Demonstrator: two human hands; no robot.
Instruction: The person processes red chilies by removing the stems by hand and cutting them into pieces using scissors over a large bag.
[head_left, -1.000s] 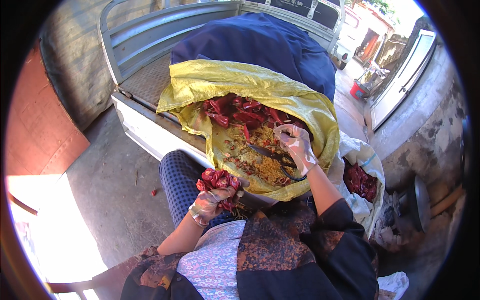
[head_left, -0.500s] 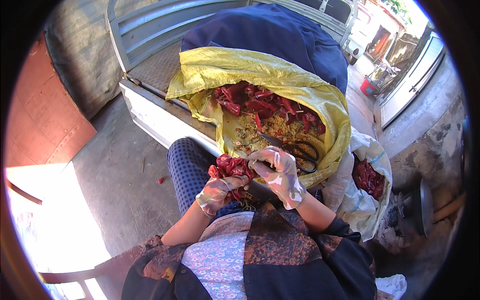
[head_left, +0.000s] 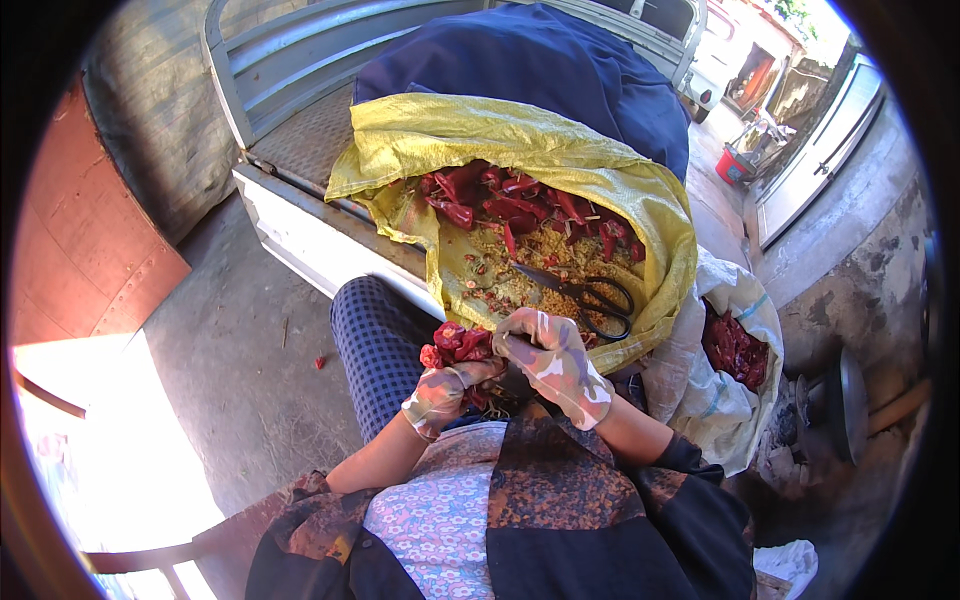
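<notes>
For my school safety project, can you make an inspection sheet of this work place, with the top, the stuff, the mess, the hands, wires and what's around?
Surface: yellow sack, open at the end of a metal truck bed.
Job's things: bunch of red peppers, held; loose peppers and black scissors in the yellow sack.
Clutter: yellow crumbs around the scissors; small red scrap on the floor.
Left hand: gloved, closed on the bunch.
Right hand: gloved, fingers curled beside the bunch; any grip hidden.
Cables: nothing seen.
Surroundings: white sack of dark red peppers at right; dark blue cloth behind the yellow sack; red bucket.
</notes>
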